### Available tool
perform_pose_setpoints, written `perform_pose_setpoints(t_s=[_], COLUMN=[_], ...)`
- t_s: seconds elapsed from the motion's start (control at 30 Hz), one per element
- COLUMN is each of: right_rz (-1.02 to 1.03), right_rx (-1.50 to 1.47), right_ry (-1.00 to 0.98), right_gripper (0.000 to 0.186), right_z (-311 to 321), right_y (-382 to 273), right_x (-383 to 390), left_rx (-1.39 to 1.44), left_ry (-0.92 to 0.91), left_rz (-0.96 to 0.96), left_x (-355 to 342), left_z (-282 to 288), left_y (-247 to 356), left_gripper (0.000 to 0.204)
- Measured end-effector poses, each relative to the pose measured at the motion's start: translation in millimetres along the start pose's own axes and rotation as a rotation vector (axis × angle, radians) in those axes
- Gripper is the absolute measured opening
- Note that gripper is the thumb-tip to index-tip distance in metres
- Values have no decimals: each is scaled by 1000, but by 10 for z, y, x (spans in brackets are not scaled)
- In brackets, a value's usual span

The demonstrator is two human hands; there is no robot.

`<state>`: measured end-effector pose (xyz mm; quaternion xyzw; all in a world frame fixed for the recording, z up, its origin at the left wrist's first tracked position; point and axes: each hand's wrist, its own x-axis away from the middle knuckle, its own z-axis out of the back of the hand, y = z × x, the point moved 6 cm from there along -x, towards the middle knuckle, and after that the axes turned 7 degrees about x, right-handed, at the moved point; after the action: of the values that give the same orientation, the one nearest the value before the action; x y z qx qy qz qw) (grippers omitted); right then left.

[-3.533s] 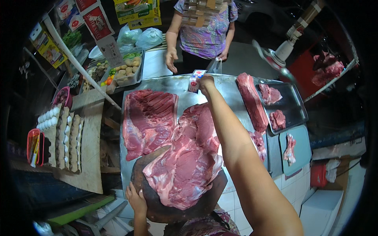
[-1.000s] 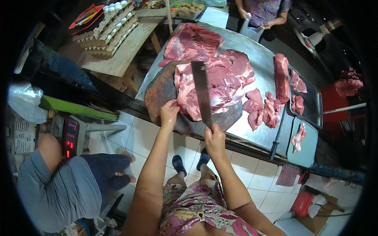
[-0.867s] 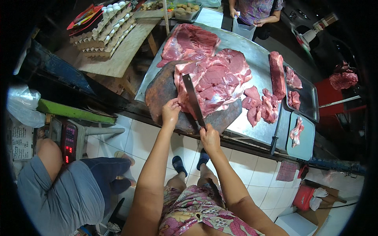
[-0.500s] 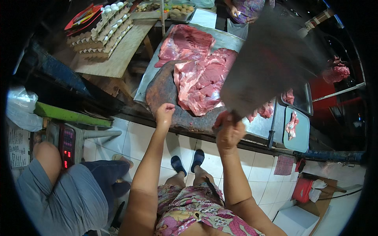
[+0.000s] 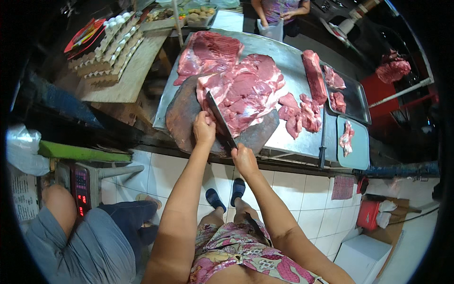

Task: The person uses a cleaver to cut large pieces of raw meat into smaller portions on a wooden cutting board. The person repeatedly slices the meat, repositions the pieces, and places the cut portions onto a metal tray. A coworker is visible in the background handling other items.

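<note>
A large slab of raw meat (image 5: 250, 90) lies over a round wooden chopping block (image 5: 182, 111). My right hand (image 5: 245, 160) is closed round the handle of a cleaver (image 5: 220, 116). The blade stands edge down against the left part of the slab, and its tip points away from me. Just left of the blade, my left hand (image 5: 205, 128) has its fingers curled at the slab's near left edge. Whatever is between those fingers is hidden. Behind the slab rests another big piece of meat (image 5: 210, 52).
Smaller meat cuts (image 5: 309, 113), a long strip of meat (image 5: 313, 75) and a thin dark-handled rod (image 5: 322, 142) lie right on the metal table (image 5: 283, 61). Trays (image 5: 362, 156) stand beyond. Egg cartons (image 5: 113, 57) are left. One person (image 5: 283, 9) stands opposite; another (image 5: 90, 236) sits left by a scale.
The raised cleaver, which filled the upper right, has come down onto the slab's left side. My right hand moved left and nearer; my left hand shifted slightly toward the blade.
</note>
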<state>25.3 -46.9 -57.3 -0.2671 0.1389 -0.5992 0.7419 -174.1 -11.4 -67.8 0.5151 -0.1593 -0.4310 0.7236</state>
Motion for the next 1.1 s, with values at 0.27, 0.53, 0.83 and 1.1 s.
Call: perform_pose_setpoints(t_s=[0.27,0.53,0.83,1.1], right_rz=[-85,-395,-493,-730], right_rx=[-270,-305,-869,-961], right_ry=[140,482,908,826], right_gripper=[18,13,12,21], right_z=[438,1643,2824,3389], right_y=[269,1686,2956,4294], right_x=[619,1568,1683,1793], left_rx=[262,-83,140,-251], left_ry=[-85,-6,-921,-864], left_rz=[119,-311,-239,159], left_x=[-106,472,2469,3229], left_z=[49,30,-2924,-4923], left_y=[-450,590,1959,2170], left_gripper=[25,18,11,99])
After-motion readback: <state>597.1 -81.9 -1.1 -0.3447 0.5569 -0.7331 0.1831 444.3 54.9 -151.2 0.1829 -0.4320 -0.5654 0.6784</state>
